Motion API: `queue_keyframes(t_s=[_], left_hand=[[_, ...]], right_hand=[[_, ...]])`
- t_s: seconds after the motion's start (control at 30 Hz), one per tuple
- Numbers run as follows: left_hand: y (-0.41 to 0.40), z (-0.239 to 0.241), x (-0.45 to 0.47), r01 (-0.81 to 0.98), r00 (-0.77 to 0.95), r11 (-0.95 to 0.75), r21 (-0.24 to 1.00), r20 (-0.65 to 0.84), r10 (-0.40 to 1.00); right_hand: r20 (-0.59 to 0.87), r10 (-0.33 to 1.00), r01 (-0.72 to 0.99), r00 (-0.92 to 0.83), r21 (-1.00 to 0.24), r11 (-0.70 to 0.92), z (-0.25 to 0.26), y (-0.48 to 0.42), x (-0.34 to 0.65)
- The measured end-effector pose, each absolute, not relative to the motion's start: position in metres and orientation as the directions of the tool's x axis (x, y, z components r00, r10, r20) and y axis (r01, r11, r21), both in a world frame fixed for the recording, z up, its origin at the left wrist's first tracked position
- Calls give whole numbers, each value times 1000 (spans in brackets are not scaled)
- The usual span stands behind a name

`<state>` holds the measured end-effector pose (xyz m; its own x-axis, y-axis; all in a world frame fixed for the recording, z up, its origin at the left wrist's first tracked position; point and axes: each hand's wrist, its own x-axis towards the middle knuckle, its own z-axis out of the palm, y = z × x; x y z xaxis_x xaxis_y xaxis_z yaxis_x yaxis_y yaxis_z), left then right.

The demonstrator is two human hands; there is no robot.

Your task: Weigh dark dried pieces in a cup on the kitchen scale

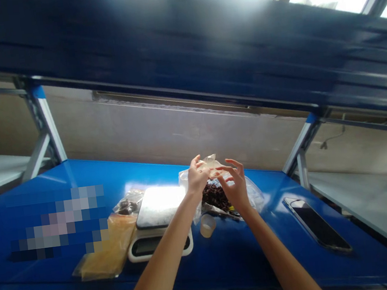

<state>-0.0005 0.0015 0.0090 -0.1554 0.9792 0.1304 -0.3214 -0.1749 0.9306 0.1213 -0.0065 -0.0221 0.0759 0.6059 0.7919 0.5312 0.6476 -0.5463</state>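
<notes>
A small, translucent plastic bag (211,161) is held up above the blue table between both hands. My left hand (197,177) grips its left side, fingers closed on the plastic. The thumb and a finger of my right hand (234,184) pinch its right edge, while the other fingers curl away. Beneath the hands, dark dried pieces (215,196) lie in a larger open clear bag (254,194). A small translucent cup (207,226) stands just in front of that bag. Left of it sits a white kitchen scale (166,207), partly hidden by my left forearm.
Yellowish flat plastic bags (109,249) lie left of the scale, with a clear bag of dark pieces (127,205) behind them. A phone (318,224) rests at the right. A blue shelf (167,49) overhangs the blue table (236,262). One area at left is pixelated.
</notes>
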Motion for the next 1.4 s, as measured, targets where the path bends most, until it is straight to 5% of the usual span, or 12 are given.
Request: queue_keyframes(t_s=[0.17,0.27,0.47,0.73,0.97,1.23,1.4], left_hand=[[2,9,-3,-80,-265,-424,902,390,882],[0,12,-3,-3,-188,-517,856,507,841],[-7,13,-1,-155,-20,-388,908,390,921],[-2,6,-2,-263,285,-319,910,389,876],[0,8,-8,-207,231,-368,907,410,882],[7,4,-7,-221,-12,-484,847,494,869],[5,6,-6,-246,-71,-511,824,511,857]], right_hand=[[758,632,486,163,-619,617,-16,-11,119],[684,701,400,199,-710,579,-14,-12,118],[508,751,178,422,-859,481,-13,-3,123],[363,851,-117,380,-893,434,-16,2,120],[247,900,-230,360,-911,342,-17,3,117],[287,932,-191,223,-924,330,-13,0,113],[263,916,-178,302,-929,325,-12,-1,115]])
